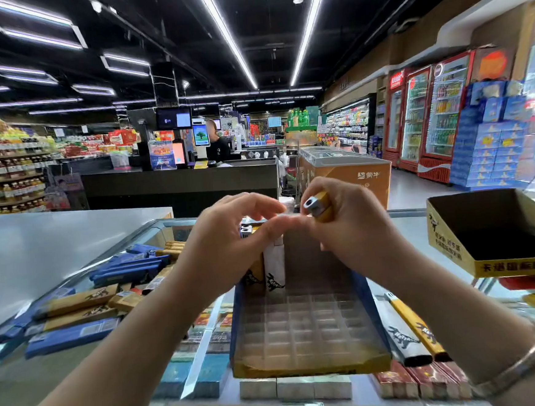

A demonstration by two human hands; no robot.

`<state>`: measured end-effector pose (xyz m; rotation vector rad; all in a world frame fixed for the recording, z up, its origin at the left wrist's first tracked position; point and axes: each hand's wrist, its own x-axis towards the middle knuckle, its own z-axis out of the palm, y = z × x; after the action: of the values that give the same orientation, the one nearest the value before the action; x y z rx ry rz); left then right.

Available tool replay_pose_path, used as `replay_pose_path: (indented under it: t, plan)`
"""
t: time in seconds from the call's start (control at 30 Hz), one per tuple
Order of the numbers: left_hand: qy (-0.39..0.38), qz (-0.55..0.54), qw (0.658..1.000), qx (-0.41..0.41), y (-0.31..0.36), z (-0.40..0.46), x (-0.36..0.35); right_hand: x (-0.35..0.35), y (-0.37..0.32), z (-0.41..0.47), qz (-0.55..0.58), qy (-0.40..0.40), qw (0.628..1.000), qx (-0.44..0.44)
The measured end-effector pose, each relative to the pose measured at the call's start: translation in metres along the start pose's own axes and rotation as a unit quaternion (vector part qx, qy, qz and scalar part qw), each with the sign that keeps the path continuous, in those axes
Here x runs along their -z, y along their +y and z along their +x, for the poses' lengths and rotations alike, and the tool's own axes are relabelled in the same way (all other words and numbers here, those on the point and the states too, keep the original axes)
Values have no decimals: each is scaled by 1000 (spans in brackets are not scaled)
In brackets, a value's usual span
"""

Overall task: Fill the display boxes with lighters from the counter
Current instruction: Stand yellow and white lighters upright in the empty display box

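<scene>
- At centre frame, a person's right hand point(350, 218) grips a yellow lighter point(319, 207), fingers curled round it, its metal head tilted toward the camera, above the far end of a display box point(305, 328).
- The left hand point(227, 241) reaches in from the left with fingers bent, its fingertips meeting the right hand's; whether it pinches anything cannot be told through the blur.
- The display box, blue-sided with a yellow front edge, sits on a glass counter point(79, 355) in the lower centre; its clear gridded tray is mostly bare, with a few upright lighters point(272, 266) in the far left corner just under the left hand.
- Loose blue and yellow lighters point(85, 308) lie scattered on the glass at lower left.
- Two more lighters point(410, 329), one white and one yellow, lie just beside the box's right wall.
- A second yellow box point(455, 245) stands open at the right edge.
- A silver bracelet point(516, 366) circles the right wrist at lower right.
</scene>
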<state>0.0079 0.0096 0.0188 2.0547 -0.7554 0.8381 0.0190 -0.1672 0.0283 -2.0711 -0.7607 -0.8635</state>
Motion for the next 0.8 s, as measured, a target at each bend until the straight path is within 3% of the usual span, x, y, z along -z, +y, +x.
replay_pose_path:
  t: [0.1, 0.2, 0.4, 0.53, 0.63, 0.8]
  plan:
    - [-10, -20, 1000, -7, 6, -1, -2, -3, -6, -3, -101, -86, 991, 22]
    - [-41, -7, 999, -7, 7, -3, -5, -4, -8, -5, -125, -157, 979, 22]
    - [-66, -111, 991, 16, 8, -2, -6, -11, -9, -9, -75, -177, 980, 43]
    - [19, -164, 984, 62, 6, 5, 14, -9, -1, -5, -49, -140, 989, 15]
    - [59, -122, 988, 69, 1, 7, 21, -4, 7, -1, -109, -102, 989, -23]
    - [22, 26, 999, 18, -3, 3, 13, -10, 17, -5, -145, -212, 962, -92]
